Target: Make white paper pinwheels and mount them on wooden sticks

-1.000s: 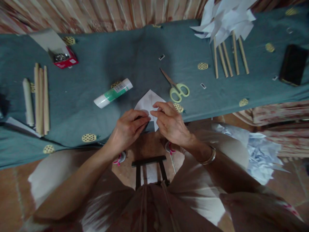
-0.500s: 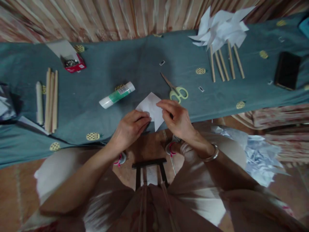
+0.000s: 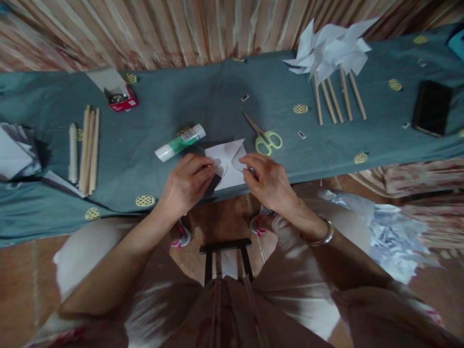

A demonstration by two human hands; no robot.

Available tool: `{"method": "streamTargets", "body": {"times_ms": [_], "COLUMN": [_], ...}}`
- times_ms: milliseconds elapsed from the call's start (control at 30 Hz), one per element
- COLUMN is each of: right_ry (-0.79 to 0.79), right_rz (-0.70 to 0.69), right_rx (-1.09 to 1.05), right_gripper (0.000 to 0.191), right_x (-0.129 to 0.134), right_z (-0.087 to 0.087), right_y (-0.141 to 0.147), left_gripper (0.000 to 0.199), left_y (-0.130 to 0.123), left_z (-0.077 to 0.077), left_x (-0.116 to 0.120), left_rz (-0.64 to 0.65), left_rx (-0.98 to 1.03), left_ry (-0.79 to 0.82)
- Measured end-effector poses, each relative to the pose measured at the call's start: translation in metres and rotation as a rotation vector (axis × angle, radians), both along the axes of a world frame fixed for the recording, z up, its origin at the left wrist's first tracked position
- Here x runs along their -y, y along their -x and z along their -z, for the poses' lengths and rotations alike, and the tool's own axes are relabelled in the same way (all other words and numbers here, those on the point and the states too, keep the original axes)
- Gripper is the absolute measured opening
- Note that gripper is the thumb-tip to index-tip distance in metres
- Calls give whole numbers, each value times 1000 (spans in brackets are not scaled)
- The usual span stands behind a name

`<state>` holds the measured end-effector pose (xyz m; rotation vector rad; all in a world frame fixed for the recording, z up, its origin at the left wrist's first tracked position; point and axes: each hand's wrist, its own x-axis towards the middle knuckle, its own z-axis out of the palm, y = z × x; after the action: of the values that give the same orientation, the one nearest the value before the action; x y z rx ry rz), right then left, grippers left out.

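A white sheet of paper with cut, curling flaps is held between both hands at the table's front edge. My left hand pinches its left side, fingers closed on a flap. On the right side, my right hand grips another flap between thumb and fingers. Scissors with pale green handles lie just behind my right hand. Beyond my left hand is a white and green glue stick, lying slantwise.
Several paper pinwheels on wooden sticks lie at the back right, near a black phone. Leftward are a red box of small metal pieces, several wooden sticks and stacked paper. Paper scraps sit low right.
The paper has turned between my hands, and its flaps now curl inward on both sides. My left hand has shifted slightly left. The view has moved a little, shifting the objects at left.
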<state>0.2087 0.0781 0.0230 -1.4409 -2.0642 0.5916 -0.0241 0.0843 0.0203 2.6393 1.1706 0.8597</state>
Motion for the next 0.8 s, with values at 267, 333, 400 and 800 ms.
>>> {"method": "streamTargets", "body": {"times_ms": [267,333,400,800], "right_ry": [-3,-4,-30,-174], "right_rz": [12,21,40,-63], "right_rx": [17,17,18,78], "right_gripper": [29,29,31,60], "right_x": [4,2,-1,-44], "right_z": [-1,-2,-1,18], "right_y": [1,-1,-3,-9], "left_gripper": [20,17,16,18], "left_y": [-17,-18,-18,-22], "left_z": [3,4,6,6], "left_x": [20,19,18,17], "left_rz": [110,106,106,93], "left_rx": [-112,-134,-136,-186], "left_ry": [-16,-26,-42,-155]}}
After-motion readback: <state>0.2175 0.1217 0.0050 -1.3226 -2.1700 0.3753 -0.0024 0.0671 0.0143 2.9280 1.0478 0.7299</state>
